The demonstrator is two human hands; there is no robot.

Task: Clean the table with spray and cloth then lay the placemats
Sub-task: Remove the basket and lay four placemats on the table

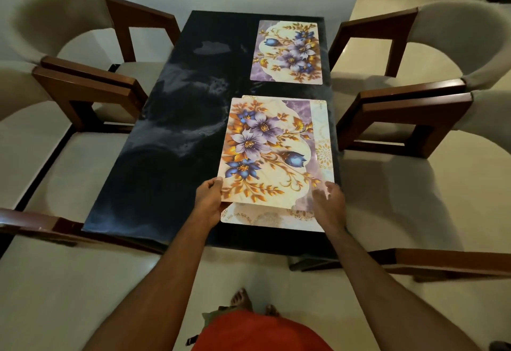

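Left hand [208, 202] pinches the near-left corner of the top floral placemat [265, 148], right hand [329, 201] open over its near-right edge, probably peeling it off the placemat beneath [265, 219] for the dark table's [154, 140] bare left side; another placemat [287, 52] lies far right.

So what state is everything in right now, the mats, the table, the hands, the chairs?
Far placemat: lying flat on the table's far right side, apart from the near mats.
Top placemat: held at its near edge, skewed over another mat.
Lower placemat: flat on the table, mostly covered.
Table: dark top, streaked with smears.
Left hand: gripping the top placemat's corner.
Right hand: fingers spread, at the mats' near right corner.
Chairs: pushed up to the table, unoccupied.
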